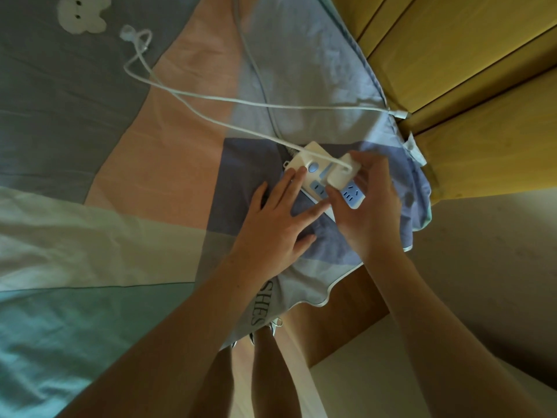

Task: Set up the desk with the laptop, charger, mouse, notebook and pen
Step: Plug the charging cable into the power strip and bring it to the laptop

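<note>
In the head view, a white power strip (pixel 319 179) with blue sockets is lying on a patchwork bedsheet (pixel 150 146), near the right edge of the bed and just left of a yellow wooden panel (pixel 452 70). The right hand (pixel 370 206) is gripping the white charger (pixel 343 173): its thumb is curling against the charger's near side while the other fingers are wrapping over the far side, so the block is pinched between them. The charger is sitting on top of the strip, over the sockets at its middle; whether its prongs are fully seated cannot be told. The left hand (pixel 277 224) is lying flat with straight, spread fingers, holding nothing; its fingertips (pixel 298 173) are pressing on the far left end of the strip, beside a round blue button (pixel 312 168), and its thumb is resting on the sheet. A thin white cable (pixel 211 99) is running from the charger away to the far left, looping across the sheet and ending in a small connector (pixel 128 33) near a white bunny patch (pixel 83 12). A second strand is stretching right to a plug end (pixel 401 114) at the panel. A thicker grey cord (pixel 259 70) is leaving the strip and heading to the far edge of the view. Both bare forearms are reaching in from the near side, above a pale floor (pixel 497 251).
</note>
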